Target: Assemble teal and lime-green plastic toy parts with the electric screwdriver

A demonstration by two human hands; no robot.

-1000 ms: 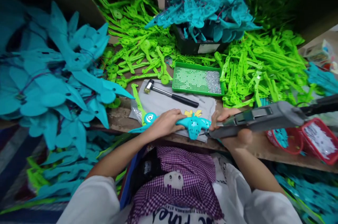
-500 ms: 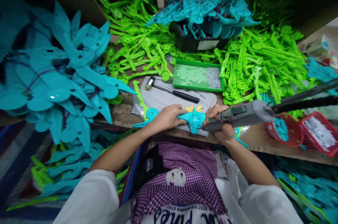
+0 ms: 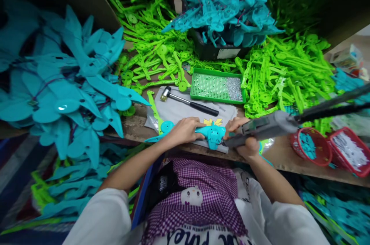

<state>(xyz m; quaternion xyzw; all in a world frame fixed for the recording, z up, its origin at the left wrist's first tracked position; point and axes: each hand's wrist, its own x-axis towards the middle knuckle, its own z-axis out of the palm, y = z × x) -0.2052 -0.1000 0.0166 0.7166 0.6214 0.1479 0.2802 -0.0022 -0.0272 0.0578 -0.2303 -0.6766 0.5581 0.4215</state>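
Observation:
My left hand [image 3: 186, 131] is closed on a blue plastic part [image 3: 215, 134], holding it down on the grey cloth at the bench's front edge. In my right hand [image 3: 247, 145] is a grey electric screwdriver [image 3: 264, 127], lying nearly level with its cord running off to the right. Its tip meets the right side of the blue part; the exact contact point is too small to make out. Just behind the hands, a hammer [image 3: 189, 102] with a black handle rests on the grey cloth [image 3: 179, 112].
A green tray [image 3: 208, 83] of small metal pieces stands behind the hammer. Green plastic parts [image 3: 280, 64] heap around it, with a black bin [image 3: 214, 49] of blue parts behind. Blue parts [image 3: 58, 83] pile at left. Red baskets [image 3: 326, 156] stand at right.
The screwdriver's body has shifted slightly and looks a little blurred. Both hands keep their hold, and the whole view has tilted slightly, with the bench sitting a bit lower.

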